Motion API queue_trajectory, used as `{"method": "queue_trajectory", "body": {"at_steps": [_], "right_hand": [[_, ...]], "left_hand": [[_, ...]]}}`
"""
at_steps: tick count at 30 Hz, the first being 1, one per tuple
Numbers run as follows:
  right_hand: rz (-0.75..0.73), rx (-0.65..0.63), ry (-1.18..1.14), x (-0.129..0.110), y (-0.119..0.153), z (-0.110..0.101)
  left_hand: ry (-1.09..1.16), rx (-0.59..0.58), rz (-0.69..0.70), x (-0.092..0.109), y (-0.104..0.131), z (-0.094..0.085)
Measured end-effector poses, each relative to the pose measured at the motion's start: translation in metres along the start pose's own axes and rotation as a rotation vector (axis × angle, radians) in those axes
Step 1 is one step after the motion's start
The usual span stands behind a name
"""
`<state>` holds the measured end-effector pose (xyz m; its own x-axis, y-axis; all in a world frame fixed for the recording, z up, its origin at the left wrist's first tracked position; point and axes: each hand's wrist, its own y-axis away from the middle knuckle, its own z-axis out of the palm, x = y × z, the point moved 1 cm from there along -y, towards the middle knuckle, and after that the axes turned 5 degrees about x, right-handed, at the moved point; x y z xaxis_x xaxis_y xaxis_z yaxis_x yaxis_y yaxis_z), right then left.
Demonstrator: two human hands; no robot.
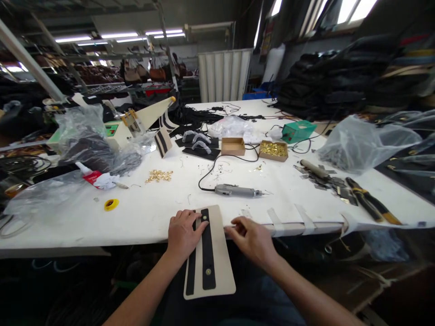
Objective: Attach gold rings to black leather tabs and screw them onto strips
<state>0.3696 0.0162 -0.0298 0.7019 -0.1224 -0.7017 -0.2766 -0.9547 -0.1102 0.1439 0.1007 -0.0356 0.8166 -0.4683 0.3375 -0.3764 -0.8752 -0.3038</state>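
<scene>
A beige panel (222, 253) with two black strips overhangs the table's front edge. Gold-coloured round studs sit near both ends of the wider black strip (208, 246). My left hand (183, 233) grips the panel's upper left part, its thumb pressed on that strip just below the top stud. Right of the panel is my right hand (254, 241), thumb and fingertips drawn together near the panel's edge. Whether something small is between those fingers cannot be made out. Beyond both hands lies a grey electric screwdriver (238, 190) with a black cord.
Loose gold-coloured hardware (159, 175) and a yellow tape roll (111, 204) lie to the left. An open box (233, 146), a box of gold pieces (273, 150) and a green power unit (298, 131) stand farther back. Yellow-black pliers (372, 201) lie at the right.
</scene>
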Motion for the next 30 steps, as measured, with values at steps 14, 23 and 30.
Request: {"method": "queue_trajectory", "body": {"at_steps": [14,23,30], "right_hand": [[-0.437,-0.182,-0.05,-0.11,0.063,0.019],[-0.47,0.048,-0.416,-0.094,0.044,-0.027],[-0.351,0.265,-0.31,-0.061,0.019,-0.024]], "left_hand": [[1.259,0.076,-0.601,0.021,0.058,-0.043],[1.656,0.105,-0.948,0.053,0.051,-0.055],[1.663,0.021,-0.982,0.061,0.042,-0.056]]}}
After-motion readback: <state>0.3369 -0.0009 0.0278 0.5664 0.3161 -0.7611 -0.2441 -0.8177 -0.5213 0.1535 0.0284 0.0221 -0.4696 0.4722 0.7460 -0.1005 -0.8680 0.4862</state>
